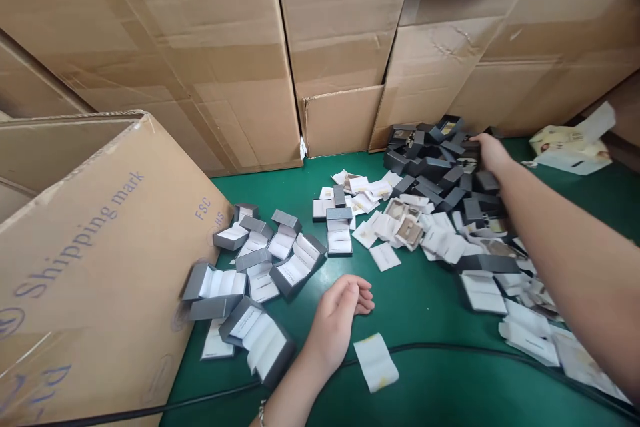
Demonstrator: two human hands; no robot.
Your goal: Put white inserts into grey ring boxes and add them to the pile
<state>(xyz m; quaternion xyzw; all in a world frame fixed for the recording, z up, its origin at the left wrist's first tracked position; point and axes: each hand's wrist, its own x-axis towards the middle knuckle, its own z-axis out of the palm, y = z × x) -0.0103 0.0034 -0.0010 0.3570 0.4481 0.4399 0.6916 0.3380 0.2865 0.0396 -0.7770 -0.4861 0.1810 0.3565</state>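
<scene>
Green desk (425,307) | left hand (340,317) rests palm-down, fingers loose, holding nothing, white slip (376,361) at its 5 o'clock | right hand (493,153) reaches far to 1 o'clock, touching dark box pile (440,170); grip hidden, cannot tell | right hand nearer.

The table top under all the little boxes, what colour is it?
Green. The table top shows plainly in the head view.

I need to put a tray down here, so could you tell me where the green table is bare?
Bare green table lies in front of the left hand, around the single white card and black cable. Another strip lies along the cartons, left of the dark box pile under the right hand. The middle and right edge are crowded with open boxes and cards.
</scene>
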